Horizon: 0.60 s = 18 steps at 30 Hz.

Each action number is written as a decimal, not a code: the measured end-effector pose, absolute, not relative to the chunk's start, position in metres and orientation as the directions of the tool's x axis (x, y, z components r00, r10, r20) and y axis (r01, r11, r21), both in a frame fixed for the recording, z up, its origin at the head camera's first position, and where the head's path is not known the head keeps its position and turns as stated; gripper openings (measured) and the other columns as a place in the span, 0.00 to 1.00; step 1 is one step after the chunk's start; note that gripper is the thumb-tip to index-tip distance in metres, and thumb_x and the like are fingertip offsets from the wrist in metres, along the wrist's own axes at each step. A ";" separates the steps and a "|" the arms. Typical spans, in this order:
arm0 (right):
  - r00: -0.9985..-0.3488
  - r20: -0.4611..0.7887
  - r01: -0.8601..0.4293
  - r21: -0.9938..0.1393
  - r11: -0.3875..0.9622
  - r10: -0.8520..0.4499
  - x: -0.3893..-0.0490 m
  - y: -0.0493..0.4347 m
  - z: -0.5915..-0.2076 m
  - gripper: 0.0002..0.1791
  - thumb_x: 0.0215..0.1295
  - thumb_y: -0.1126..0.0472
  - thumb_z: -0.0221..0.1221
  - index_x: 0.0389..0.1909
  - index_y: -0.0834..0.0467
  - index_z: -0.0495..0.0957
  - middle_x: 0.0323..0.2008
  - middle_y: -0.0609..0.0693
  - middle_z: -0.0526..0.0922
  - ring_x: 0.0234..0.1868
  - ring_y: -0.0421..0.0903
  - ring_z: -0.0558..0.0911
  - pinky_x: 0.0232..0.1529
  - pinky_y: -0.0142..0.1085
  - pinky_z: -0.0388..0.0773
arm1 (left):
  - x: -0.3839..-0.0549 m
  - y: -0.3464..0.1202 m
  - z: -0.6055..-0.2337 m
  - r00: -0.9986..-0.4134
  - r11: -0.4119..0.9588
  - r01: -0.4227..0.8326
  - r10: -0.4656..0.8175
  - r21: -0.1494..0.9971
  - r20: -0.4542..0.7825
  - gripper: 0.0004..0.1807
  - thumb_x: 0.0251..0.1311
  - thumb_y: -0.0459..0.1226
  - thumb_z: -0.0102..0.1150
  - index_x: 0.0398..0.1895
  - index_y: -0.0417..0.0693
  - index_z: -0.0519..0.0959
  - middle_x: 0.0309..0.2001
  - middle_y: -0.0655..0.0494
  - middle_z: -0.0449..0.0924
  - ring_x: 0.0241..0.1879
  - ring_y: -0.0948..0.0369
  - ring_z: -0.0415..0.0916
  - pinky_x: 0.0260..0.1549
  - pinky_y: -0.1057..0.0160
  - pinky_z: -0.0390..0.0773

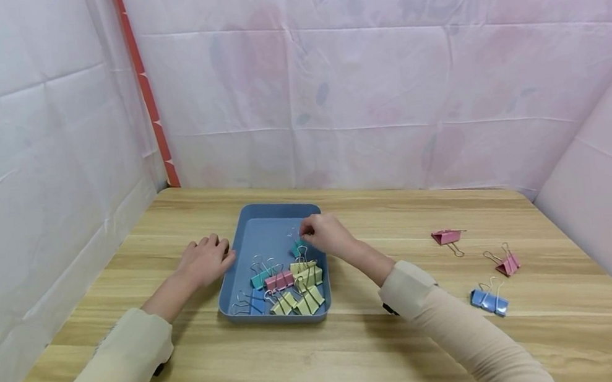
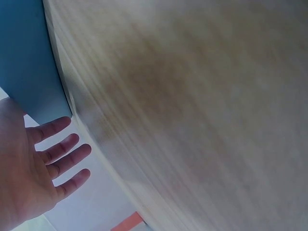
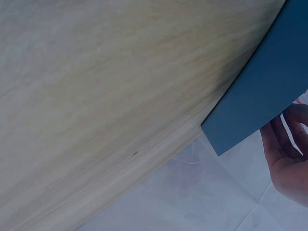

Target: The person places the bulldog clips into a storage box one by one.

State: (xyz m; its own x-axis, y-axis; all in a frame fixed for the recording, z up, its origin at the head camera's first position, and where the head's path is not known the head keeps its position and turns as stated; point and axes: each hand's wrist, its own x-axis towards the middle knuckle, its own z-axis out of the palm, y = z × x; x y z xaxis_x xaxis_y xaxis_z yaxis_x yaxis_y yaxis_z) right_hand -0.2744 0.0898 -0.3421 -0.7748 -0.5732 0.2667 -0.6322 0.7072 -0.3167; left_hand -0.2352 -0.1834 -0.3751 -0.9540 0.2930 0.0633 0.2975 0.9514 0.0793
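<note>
Right hand (image 1: pixel 329 235) is seemingly pinching farther teal clip (image 1: pixel 296 248), inside tray (image 1: pixel 260 236) near right wall. Left hand (image 1: pixel 205 262) is resting loosely, thumb at left rim. For working well: using light pinch, not tangling wires with nearby yellow clip (image 1: pixel 310 277), steadying tray with left thumb.

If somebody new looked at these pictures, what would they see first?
Probably the bright clips, yellow, pink, teal and blue, crowded at the near end of the blue tray on the wooden table. Next, perhaps the right hand over the tray's right side, its fingers at a teal clip. Then maybe the red strip in the left corner of the pale sheets.
</note>
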 end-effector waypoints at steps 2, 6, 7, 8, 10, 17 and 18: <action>-0.768 0.269 -0.640 -0.312 0.702 -0.581 -0.275 0.090 -0.343 0.03 0.56 0.70 0.60 0.26 0.61 0.82 0.26 0.49 0.81 0.29 0.43 0.78 0.32 0.33 0.75 | -0.236 -0.183 -0.375 -0.954 0.951 0.297 0.293 0.081 0.062 0.25 0.66 0.48 0.39 0.48 0.36 0.73 0.44 0.40 0.69 0.43 0.46 0.69 0.43 0.43 0.66; -0.770 0.277 -0.638 -0.320 0.700 -0.575 -0.277 0.091 -0.343 0.03 0.56 0.71 0.59 0.27 0.63 0.82 0.27 0.50 0.81 0.29 0.43 0.78 0.32 0.33 0.75 | -0.236 -0.182 -0.373 -0.954 0.952 0.297 0.292 0.079 0.063 0.25 0.66 0.48 0.39 0.49 0.36 0.73 0.45 0.39 0.69 0.45 0.45 0.69 0.44 0.42 0.65; -0.772 0.280 -0.635 -0.322 0.702 -0.570 -0.277 0.092 -0.343 0.03 0.56 0.71 0.59 0.27 0.63 0.82 0.27 0.50 0.81 0.29 0.43 0.78 0.32 0.33 0.75 | -0.236 -0.182 -0.373 -0.954 0.952 0.297 0.292 0.078 0.064 0.25 0.66 0.48 0.39 0.49 0.36 0.73 0.45 0.39 0.69 0.45 0.45 0.69 0.44 0.42 0.65; -0.775 0.282 -0.632 -0.329 0.702 -0.565 -0.277 0.092 -0.342 0.03 0.55 0.71 0.59 0.27 0.63 0.82 0.27 0.50 0.81 0.29 0.44 0.78 0.32 0.33 0.75 | -0.236 -0.182 -0.373 -0.954 0.952 0.296 0.291 0.078 0.064 0.25 0.66 0.48 0.39 0.49 0.36 0.73 0.45 0.39 0.69 0.45 0.45 0.69 0.44 0.42 0.65; -0.780 0.284 -0.626 -0.341 0.701 -0.558 -0.276 0.093 -0.341 0.03 0.55 0.71 0.59 0.27 0.64 0.81 0.27 0.51 0.81 0.29 0.44 0.79 0.32 0.33 0.75 | -0.236 -0.182 -0.372 -0.954 0.952 0.296 0.291 0.077 0.065 0.25 0.66 0.49 0.39 0.49 0.36 0.73 0.45 0.39 0.70 0.45 0.45 0.69 0.45 0.42 0.65; -0.786 0.299 -0.619 -0.375 0.690 -0.542 -0.271 0.098 -0.338 0.03 0.56 0.71 0.59 0.28 0.64 0.81 0.27 0.51 0.81 0.29 0.44 0.79 0.32 0.32 0.75 | -0.235 -0.181 -0.372 -0.955 0.953 0.296 0.293 0.071 0.052 0.25 0.66 0.49 0.38 0.50 0.36 0.72 0.46 0.39 0.69 0.46 0.45 0.68 0.45 0.43 0.65; -0.786 0.303 -0.619 -0.380 0.688 -0.540 -0.271 0.099 -0.337 0.03 0.56 0.71 0.59 0.29 0.64 0.81 0.28 0.51 0.81 0.29 0.44 0.79 0.32 0.33 0.76 | -0.235 -0.181 -0.373 -0.954 0.952 0.297 0.294 0.070 0.052 0.25 0.66 0.49 0.38 0.50 0.36 0.72 0.46 0.39 0.69 0.46 0.45 0.68 0.45 0.43 0.65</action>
